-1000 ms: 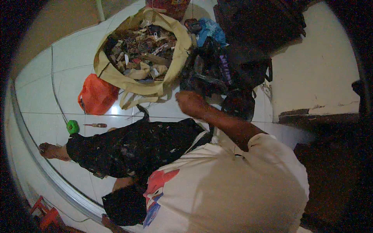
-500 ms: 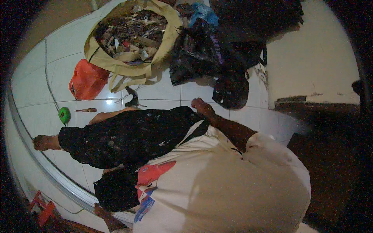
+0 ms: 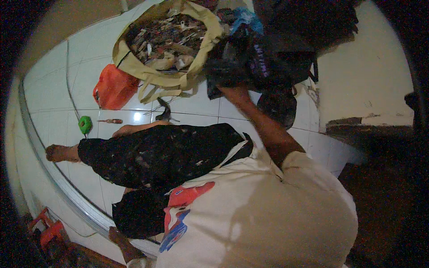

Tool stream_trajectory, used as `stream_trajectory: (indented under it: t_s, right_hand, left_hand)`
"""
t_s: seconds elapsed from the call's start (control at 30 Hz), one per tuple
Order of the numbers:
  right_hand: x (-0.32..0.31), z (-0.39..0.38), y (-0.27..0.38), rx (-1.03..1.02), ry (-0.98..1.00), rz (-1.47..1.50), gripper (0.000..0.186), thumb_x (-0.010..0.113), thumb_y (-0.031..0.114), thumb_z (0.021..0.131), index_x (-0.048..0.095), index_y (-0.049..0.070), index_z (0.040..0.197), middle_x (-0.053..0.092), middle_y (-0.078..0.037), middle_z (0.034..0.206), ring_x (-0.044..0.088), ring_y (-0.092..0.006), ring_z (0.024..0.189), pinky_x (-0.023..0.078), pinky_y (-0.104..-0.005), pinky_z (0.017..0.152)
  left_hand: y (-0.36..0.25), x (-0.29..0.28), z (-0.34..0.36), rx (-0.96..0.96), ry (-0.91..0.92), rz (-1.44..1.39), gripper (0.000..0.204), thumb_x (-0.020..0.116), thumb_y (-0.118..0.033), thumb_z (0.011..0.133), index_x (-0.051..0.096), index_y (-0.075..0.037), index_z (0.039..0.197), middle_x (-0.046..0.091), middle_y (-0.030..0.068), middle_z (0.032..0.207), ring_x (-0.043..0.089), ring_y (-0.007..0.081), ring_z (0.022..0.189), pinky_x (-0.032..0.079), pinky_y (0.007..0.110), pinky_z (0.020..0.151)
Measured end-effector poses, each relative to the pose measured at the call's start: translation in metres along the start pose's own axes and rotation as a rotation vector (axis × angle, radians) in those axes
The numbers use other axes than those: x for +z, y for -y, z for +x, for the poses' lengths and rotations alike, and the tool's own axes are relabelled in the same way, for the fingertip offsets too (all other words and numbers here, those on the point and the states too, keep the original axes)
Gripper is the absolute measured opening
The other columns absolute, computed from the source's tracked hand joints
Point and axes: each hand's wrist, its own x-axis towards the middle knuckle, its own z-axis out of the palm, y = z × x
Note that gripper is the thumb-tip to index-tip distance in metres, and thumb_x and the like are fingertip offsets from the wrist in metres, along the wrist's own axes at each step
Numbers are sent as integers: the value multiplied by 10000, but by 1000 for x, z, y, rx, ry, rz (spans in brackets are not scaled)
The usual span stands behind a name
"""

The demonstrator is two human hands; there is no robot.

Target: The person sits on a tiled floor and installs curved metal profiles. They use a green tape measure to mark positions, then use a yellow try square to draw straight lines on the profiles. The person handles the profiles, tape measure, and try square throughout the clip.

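"Where is the right hand (image 3: 233,91)?"

"Reaching out to the black plastic bag (image 3: 243,56), at its near edge. The fingers blur into the dark plastic—I can't tell whether they grip it."

"And where is that bag?"

"On the white tiles (image 3: 204,103), just right of the wide yellow sack (image 3: 128,67), which is filled with mixed debris (image 3: 166,42)."

"The left hand (image 3: 117,235)?"

"Low down, near the metal track (image 3: 85,203). It's too dim to say if it's open or closed."

"Anything else on the floor?"

"An orange bag (image 3: 116,87) beside the sack, then a screwdriver (image 3: 115,121)—and a small green object (image 3: 85,124) to its left."
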Motion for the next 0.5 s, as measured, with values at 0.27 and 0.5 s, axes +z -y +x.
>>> stream_trajectory:
  t_s: [0.27, 0.5]
  right_hand:
    - [105, 14, 50, -397, 10, -9, 469, 551, 69, 944, 603, 114, 1408, 678, -251, 1241, 659, -454, 1156, 537, -529, 958]
    - [7, -36, -94, -138, -79, -1081, 156, 651, 167, 923, 646, 90, 1058, 666, -109, 944, 682, -288, 884, 557, -467, 812]
  left_hand:
    - [9, 15, 10, 145, -77, 347, 406, 682, -319, 907, 683, -92, 1245, 670, 132, 1268, 678, 361, 1100, 560, 485, 923]
    - [17, 26, 10, 421, -527, 360, 215, 625, -148, 940, 733, -36, 1089, 757, 145, 1084, 745, 357, 913, 589, 482, 739]
